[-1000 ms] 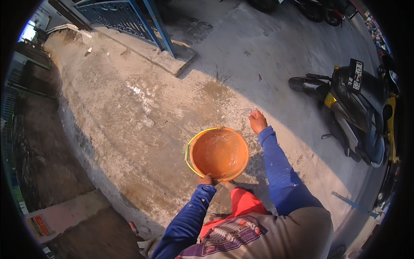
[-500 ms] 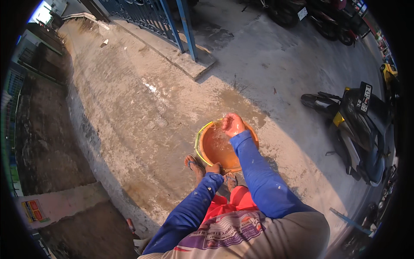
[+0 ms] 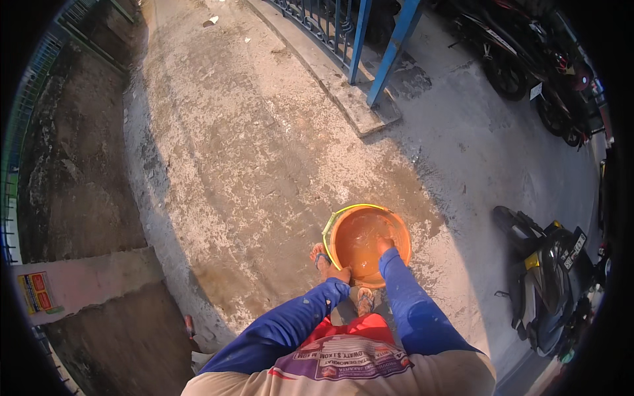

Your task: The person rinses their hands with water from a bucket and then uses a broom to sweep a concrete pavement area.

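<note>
An orange bucket (image 3: 407, 251) stands on the ground by my feet, with water (image 3: 355, 245) in it. Its yellow-green handle (image 3: 326, 231) lies down along the left side of the rim. My left hand (image 3: 339, 274) is closed on the near-left rim, where the handle meets it. Inside the bucket, toward its right side, is my right hand (image 3: 385, 245), low at the water; its fingers are too small and partly hidden to make out.
A blue metal gate post (image 3: 394, 51) rises from a concrete ledge (image 3: 378, 119) ahead. Parked motorbikes stand far right, one black scooter (image 3: 551, 284) nearer. A low wall (image 3: 86, 287) runs along the left. My sandaled feet (image 3: 365, 300) are beside the bucket.
My right hand has gone from raised above the bucket's far rim down into the bucket. My left hand keeps its hold on the rim. The whole view has shifted and turned.
</note>
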The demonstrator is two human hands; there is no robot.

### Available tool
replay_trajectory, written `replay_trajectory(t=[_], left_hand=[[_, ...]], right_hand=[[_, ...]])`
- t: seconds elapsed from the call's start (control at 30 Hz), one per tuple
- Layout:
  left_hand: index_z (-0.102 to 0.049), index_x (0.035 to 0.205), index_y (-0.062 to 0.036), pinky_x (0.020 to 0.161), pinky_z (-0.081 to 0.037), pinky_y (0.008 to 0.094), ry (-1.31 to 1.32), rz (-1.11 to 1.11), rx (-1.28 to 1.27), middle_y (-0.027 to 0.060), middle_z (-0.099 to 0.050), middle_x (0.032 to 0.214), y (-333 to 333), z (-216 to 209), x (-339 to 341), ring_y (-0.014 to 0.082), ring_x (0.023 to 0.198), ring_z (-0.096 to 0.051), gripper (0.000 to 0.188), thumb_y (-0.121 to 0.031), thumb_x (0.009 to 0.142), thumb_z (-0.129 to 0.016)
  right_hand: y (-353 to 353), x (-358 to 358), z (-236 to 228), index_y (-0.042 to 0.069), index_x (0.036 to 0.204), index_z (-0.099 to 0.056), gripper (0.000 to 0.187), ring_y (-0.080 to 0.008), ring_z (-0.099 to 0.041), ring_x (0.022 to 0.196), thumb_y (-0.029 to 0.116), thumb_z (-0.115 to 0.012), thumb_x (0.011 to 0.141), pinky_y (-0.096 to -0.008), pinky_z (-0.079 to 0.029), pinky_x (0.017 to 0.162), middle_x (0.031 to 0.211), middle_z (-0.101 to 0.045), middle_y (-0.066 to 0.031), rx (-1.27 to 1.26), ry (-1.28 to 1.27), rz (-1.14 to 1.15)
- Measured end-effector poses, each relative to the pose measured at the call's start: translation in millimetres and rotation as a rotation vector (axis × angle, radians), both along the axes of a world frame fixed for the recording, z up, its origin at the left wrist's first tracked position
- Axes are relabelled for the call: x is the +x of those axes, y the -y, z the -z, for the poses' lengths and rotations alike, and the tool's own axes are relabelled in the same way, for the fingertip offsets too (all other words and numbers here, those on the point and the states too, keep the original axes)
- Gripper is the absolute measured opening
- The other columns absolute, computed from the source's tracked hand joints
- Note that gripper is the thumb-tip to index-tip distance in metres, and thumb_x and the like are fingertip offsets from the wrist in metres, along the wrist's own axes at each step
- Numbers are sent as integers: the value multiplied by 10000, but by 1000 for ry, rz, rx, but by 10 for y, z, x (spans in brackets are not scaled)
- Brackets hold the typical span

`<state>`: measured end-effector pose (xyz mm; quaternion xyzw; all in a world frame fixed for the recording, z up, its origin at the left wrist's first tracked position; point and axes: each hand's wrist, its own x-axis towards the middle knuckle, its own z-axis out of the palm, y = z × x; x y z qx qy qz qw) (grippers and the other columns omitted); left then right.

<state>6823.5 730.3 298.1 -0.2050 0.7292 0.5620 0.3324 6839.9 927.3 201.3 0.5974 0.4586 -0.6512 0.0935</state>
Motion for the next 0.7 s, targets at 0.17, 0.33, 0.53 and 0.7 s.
replay_trajectory(t=[0.17,0.33,0.53,0.7], left_hand=[[-581,1005,66,614,-529,359,310,-184,-91,173,-656,825,82,-251,-745,265,676,-651,331,-95,723,-645],[-601,914,54,430,-468,355,131,-259,-171,150,-625,747,713,78,-1259,240,525,-603,245,-39,688,-591],[-593,972,52,433,-476,356,263,-479,23,160,-628,762,645,-145,-1719,260,533,-613,263,-6,716,-566],[-555,945,82,398,-494,364,341,-553,168,187,-619,742,299,23,-1996,283,510,-613,241,6,716,-565]], right_hand=[[173,-1420,-87,32,991,-571,282,-305,-607,858,283,-508,881,-461,-512,733,942,-613,-153,-728,-467,485],[566,-3242,-2443,24,1152,-462,384,-289,-561,989,323,-502,915,-424,-453,872,1062,-565,-143,-407,-1011,217],[966,-2349,-228,51,1176,-494,416,-198,-537,862,353,-471,891,-405,-476,733,973,-546,-85,-82,-24,-70],[602,-2802,553,-54,1112,-474,449,-259,-546,874,337,-369,919,-443,-487,716,993,-549,-155,-689,1,421]])
